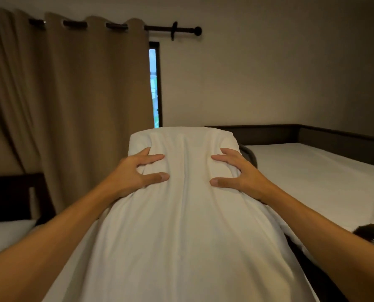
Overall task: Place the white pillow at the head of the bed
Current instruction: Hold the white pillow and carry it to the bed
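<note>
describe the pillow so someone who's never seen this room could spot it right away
Start at the brown curtain on the left wall and look right, to mid-frame. The white pillow is there, in the grip of the left hand and right hand. Unlike the flat bed, it is plump and creased.

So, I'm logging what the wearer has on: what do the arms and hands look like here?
Both forearms are bare, with no sleeve in view. The left hand and right hand wear no gloves, and no rings, watch or bracelet show. Fingernails are short and unpainted.
</note>
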Demonstrator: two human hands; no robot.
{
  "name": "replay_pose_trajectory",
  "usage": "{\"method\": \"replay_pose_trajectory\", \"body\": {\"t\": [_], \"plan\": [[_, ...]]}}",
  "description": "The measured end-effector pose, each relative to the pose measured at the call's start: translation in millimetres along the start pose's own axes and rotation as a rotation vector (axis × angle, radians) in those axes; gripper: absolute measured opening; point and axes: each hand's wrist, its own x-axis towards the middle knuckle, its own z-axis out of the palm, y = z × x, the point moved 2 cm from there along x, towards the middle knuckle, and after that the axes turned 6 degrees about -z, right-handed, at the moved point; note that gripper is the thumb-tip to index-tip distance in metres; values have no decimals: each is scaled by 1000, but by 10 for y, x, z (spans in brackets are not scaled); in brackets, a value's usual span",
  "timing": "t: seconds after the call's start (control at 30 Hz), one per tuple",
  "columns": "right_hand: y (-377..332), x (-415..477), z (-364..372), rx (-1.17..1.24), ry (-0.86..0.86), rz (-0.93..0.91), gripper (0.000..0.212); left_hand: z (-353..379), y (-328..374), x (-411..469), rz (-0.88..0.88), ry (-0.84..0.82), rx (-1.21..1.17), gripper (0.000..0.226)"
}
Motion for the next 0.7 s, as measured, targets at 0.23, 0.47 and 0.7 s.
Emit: {"method": "replay_pose_trajectory", "body": {"t": [0.23, 0.47, 0.7], "plan": [[446, 357, 261, 53, -90, -64, 72, 137, -276, 59, -113, 58, 42, 72], [777, 624, 431, 95, -129, -95, 73, 250, -463, 183, -189, 103, 65, 74], [967, 900, 655, 101, -142, -83, 71, 241, -751, 417, -205, 102, 69, 74]]}}
